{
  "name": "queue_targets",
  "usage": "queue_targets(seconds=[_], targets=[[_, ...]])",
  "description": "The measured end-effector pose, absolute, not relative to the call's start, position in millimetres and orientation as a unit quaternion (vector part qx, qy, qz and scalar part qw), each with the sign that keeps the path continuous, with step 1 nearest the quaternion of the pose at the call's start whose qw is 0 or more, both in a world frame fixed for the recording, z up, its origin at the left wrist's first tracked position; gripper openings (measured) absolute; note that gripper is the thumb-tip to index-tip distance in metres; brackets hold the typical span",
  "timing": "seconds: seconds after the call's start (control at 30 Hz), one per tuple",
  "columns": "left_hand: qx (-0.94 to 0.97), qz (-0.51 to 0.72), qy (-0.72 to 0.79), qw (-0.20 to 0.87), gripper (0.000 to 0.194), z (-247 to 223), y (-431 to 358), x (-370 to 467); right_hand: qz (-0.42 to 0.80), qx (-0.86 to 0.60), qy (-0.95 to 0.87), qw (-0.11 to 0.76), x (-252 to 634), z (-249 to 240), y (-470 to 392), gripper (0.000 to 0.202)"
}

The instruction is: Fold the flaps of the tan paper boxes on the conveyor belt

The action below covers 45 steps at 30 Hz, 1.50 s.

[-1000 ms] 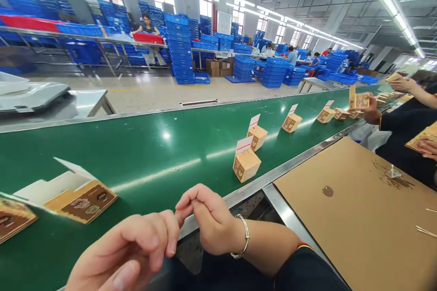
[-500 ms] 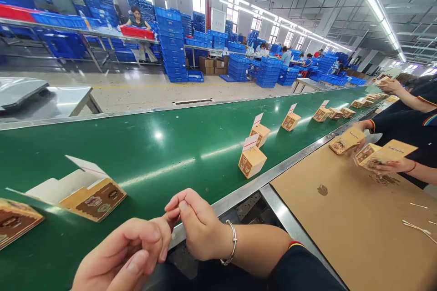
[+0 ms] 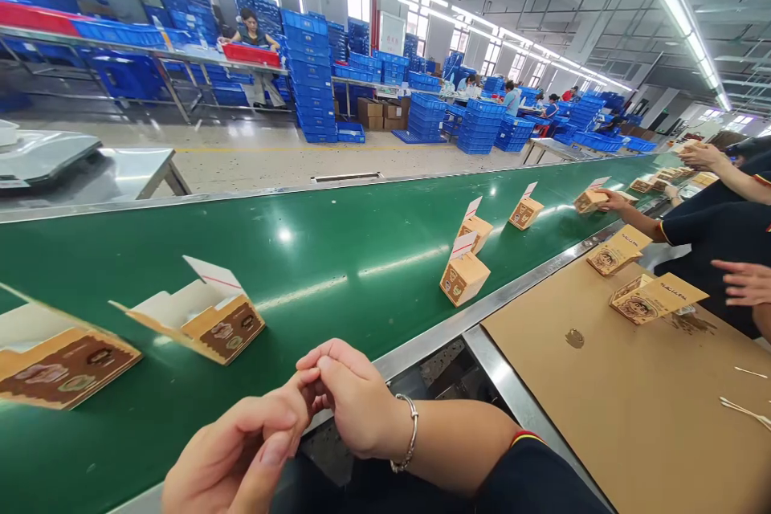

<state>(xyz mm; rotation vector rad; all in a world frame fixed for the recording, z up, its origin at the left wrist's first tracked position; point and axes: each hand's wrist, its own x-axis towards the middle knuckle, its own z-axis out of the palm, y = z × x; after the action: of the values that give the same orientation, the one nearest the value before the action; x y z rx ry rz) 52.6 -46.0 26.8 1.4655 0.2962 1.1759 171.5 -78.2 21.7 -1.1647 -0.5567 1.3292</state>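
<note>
My left hand (image 3: 241, 446) is in front at the edge of the green conveyor belt (image 3: 313, 241), its fingers curled and its thumb close to them, with no object visible in it. My right hand (image 3: 355, 397), with a silver bangle (image 3: 411, 432) at the wrist, meets it fingertip to fingertip. Its thumb and forefinger seem pinched on a finger of my left hand. Beyond them on the belt are an open printed carton (image 3: 222, 329) and another open carton (image 3: 72, 365) further left. Neither carton is touched.
Several small boxes with raised flaps, such as this box (image 3: 463, 279), stand along the belt. At right, a brown board (image 3: 542, 385) bears two open boxes and cotton swabs (image 3: 744, 409). A co-worker's hand (image 3: 614, 201) reaches over the belt. Blue crates (image 3: 310, 80) are stacked behind.
The open cartons on the left have shifted right in view, and more of the leftmost one shows. The co-worker has let go of two boxes on the board and now touches one on the belt.
</note>
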Motion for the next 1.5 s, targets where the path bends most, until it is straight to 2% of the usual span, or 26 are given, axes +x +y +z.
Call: queue_targets(seconds=[0.1,0.27,0.43,0.57,0.67,0.7,0.83,0.97,1.07,1.13,1.2,1.27,1.33,1.47,1.5], targets=[[0.650,0.493,0.105,0.569,0.009,29.4,-45.6,55.6,0.588,-0.489,-0.245,0.595,170.9,23.4,-77.5,0.008],[0.732,0.441,-0.017,0.519,0.017,36.4,-56.3,70.7,0.649,-0.461,-0.235,0.558,171.1,18.6,-73.7,0.005],[0.681,0.499,-0.022,0.535,0.016,33.6,-56.2,78.5,0.585,-0.401,-0.266,0.653,193.0,13.7,-68.5,0.004],[0.637,0.627,0.066,0.443,0.014,18.0,-25.6,72.2,0.520,-0.378,-0.306,0.702,225.1,9.5,-59.2,0.009],[0.584,0.690,0.229,0.362,0.006,0.8,19.9,67.5,0.479,-0.389,-0.342,0.709,245.1,1.6,-48.1,0.010],[0.571,0.678,0.284,0.365,0.011,-5.5,37.4,67.2,0.466,-0.396,-0.360,0.705,249.5,-2.3,-43.3,0.010],[0.598,0.563,0.371,0.434,0.043,-27.7,96.9,74.6,0.383,-0.469,-0.463,0.647,255.7,-22.5,-19.6,0.005],[0.703,0.425,0.313,0.476,0.054,-40.3,115.4,88.7,0.203,-0.555,-0.611,0.527,257.5,-42.0,6.7,0.046],[0.789,0.418,0.256,0.371,0.051,-43.9,109.0,96.0,0.112,-0.557,-0.694,0.442,266.2,-48.9,25.9,0.056],[0.832,0.409,0.240,0.287,0.044,-44.2,102.9,100.6,0.099,-0.531,-0.723,0.430,274.7,-48.6,37.1,0.048],[0.849,0.395,0.244,0.253,0.038,-43.0,97.9,107.5,0.106,-0.488,-0.741,0.449,282.2,-46.1,44.8,0.033],[0.840,0.400,0.247,0.269,0.036,-41.4,94.3,117.9,0.128,-0.457,-0.736,0.483,285.6,-44.1,47.0,0.026],[0.805,0.431,0.256,0.319,0.034,-39.9,91.4,130.7,0.166,-0.461,-0.695,0.527,283.9,-44.6,43.7,0.030],[0.613,0.522,0.332,0.491,0.017,-35.5,87.2,153.7,0.249,-0.535,-0.500,0.635,273.1,-49.6,32.5,0.026],[0.562,0.525,0.344,0.538,0.023,-33.4,86.6,157.5,0.276,-0.545,-0.446,0.654,271.4,-49.8,31.5,0.026]])
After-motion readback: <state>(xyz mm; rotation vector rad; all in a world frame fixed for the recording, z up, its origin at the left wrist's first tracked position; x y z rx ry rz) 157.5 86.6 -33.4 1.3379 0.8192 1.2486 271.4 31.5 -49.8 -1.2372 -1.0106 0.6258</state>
